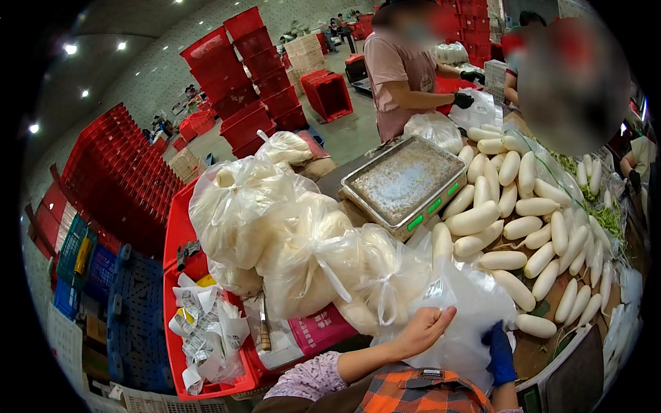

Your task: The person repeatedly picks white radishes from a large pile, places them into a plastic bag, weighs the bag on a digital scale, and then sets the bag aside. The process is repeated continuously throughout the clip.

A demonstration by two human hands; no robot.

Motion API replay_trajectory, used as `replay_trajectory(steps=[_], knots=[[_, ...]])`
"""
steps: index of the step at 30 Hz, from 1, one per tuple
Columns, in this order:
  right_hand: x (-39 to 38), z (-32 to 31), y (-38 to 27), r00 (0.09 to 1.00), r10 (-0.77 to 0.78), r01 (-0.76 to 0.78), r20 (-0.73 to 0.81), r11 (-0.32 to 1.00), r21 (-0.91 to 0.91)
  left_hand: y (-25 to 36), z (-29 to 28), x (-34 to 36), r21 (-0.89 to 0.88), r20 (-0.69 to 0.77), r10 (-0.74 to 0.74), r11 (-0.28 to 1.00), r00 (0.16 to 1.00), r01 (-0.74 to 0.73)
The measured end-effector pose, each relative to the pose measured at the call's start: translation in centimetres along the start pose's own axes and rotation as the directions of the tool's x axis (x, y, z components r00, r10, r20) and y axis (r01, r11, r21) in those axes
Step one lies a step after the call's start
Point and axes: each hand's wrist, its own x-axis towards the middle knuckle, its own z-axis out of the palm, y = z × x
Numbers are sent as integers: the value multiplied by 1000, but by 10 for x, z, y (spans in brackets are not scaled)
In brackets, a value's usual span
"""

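The nearest radish [536,325], long axis nine-to-three, lies at two o'clock from the right hand [501,354] (grip unclear); the left hand [421,334] clamps a clear bag [468,303].

Left: tied bags [296,268] are blocking | Ahead: air is lying open above the scale pan [406,175] | Right: white radishes [522,228] are crowding passage

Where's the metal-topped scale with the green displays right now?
Head view, a little above and right of centre: the scale sits beyond the left hand, tied bags on its left, loose white radishes on its right.
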Motion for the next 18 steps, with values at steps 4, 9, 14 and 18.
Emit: replay_trajectory(steps=[4,9,14,18], knots=[[-31,26,-121,930,360,-304,80,625,719,-2,0,0,20,153,-6,1000,988,3],[-68,14,-138,989,-67,-42,133,731,681,-19,2,-4,304,-54,93,950,994,-72],[-96,-10,-138,955,107,-158,278,973,167,-33,18,-5,421,33,156,894,987,-156],[-120,-34,-100,969,158,-108,-191,962,251,-33,39,2,235,230,62,965,971,-118]])
